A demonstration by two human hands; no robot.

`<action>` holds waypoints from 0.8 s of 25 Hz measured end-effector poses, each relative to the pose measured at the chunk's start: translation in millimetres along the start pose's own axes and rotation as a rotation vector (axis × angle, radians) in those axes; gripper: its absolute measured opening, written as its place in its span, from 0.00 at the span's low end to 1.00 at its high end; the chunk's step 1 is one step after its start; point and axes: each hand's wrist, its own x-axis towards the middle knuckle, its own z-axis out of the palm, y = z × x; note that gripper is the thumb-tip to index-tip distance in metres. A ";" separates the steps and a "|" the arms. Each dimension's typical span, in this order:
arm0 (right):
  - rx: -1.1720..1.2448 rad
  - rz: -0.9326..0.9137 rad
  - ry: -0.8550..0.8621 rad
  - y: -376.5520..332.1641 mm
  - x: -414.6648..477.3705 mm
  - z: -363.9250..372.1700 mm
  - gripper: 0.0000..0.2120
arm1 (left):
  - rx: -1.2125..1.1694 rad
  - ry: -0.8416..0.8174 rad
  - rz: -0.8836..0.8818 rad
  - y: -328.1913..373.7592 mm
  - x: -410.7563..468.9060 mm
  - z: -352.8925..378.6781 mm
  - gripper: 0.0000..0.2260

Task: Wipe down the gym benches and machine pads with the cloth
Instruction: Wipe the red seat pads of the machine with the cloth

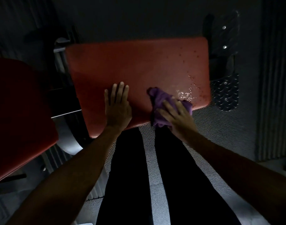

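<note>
A red padded bench pad (135,65) fills the middle of the head view. Its right part is wet, with shining droplets (186,93). My left hand (118,106) lies flat on the pad's near edge, fingers straight and together. A crumpled purple cloth (161,101) sits on the pad near its front right corner. My right hand (176,117) presses down on the cloth with fingers spread over it.
A second red pad (20,111) stands at the left, with metal frame bars (64,111) between the two pads. A dark metal footplate with bolts (226,93) sits right of the pad. My dark-trousered legs (131,176) stand on textured grey flooring below.
</note>
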 end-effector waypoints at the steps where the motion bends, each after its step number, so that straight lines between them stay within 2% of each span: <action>1: 0.003 0.115 0.001 14.6 -8.8 -4.7 0.41 | -0.019 -0.013 0.016 7.6 6.5 1.4 0.26; 3: 0.017 0.369 0.036 15.5 -14.0 -11.2 0.45 | -0.024 -0.030 0.068 23.6 19.9 8.8 0.26; 5: 0.076 0.623 0.121 -25.2 -0.8 -8.5 0.42 | -0.001 -0.048 0.089 34.4 30.2 16.4 0.25; 6: 0.132 0.673 0.149 -49.4 10.7 -9.0 0.39 | 0.020 -0.055 0.079 37.1 32.6 19.0 0.26; 7: 0.198 0.655 0.160 -69.6 20.5 -9.4 0.36 | 0.042 -0.060 0.075 39.1 33.5 21.1 0.26; 9: 0.246 0.450 0.124 -77.4 25.8 -2.1 0.30 | 0.074 -0.059 0.086 37.8 31.7 22.6 0.26; 11: 0.159 0.231 0.081 -38.1 14.3 3.7 0.30 | 0.078 -0.061 0.096 35.7 30.5 23.2 0.26; 12: 0.105 0.190 0.071 -12.7 6.7 2.2 0.32 | 0.075 -0.060 0.095 36.3 31.4 23.8 0.26; 13: 0.087 0.224 0.068 9.2 -0.1 -1.3 0.33 | 0.074 -0.059 0.092 36.9 32.3 25.1 0.26; 14: 0.105 0.338 0.086 23.4 -3.6 -6.2 0.34 | 0.073 -0.055 0.088 37.1 32.9 27.5 0.26; 17: 0.220 0.800 0.132 3.3 24.9 -27.1 0.33 | 0.075 -0.041 0.091 38.0 32.1 30.5 0.26; 18: 0.248 0.854 0.135 -14.0 44.2 -29.1 0.31 | 0.074 -0.039 0.091 37.4 31.8 31.3 0.26; 20: 0.292 0.782 0.127 -45.7 70.0 -28.2 0.30 | 0.074 -0.032 0.099 37.6 32.3 31.4 0.26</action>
